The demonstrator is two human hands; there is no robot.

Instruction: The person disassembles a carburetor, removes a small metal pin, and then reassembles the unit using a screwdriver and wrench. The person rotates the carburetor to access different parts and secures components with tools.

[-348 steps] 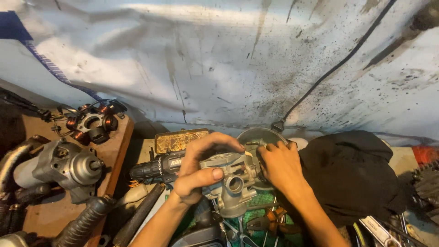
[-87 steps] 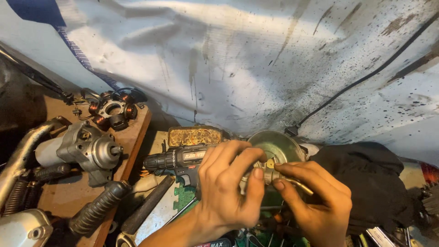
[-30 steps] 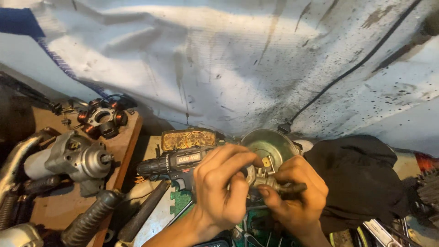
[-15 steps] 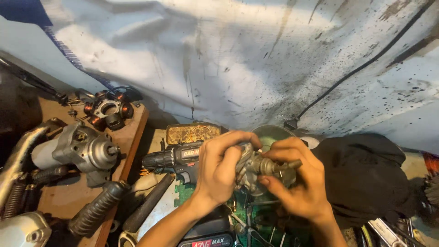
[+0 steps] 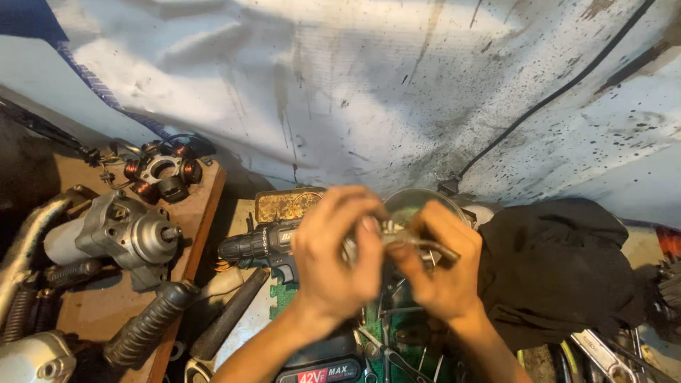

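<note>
Both my hands are raised in front of me over a cluttered bench and blurred by motion. My left hand and my right hand close together around a small grey metal part with a thin rod sticking out to the right. The part is mostly hidden by my fingers. Behind my left hand lies a black cordless drill. A round metal bowl sits just behind my fingers.
A grey starter motor and a copper-wound stator rest on a brown board at left, with black rubber grips. A black cloth lies at right. A brass-coloured tin and loose tools lie on the bench below a stained tarp.
My hands have lifted the metal part slightly and shifted their grip on it; they are now blurred by quick movement. The view has tilted a little.
</note>
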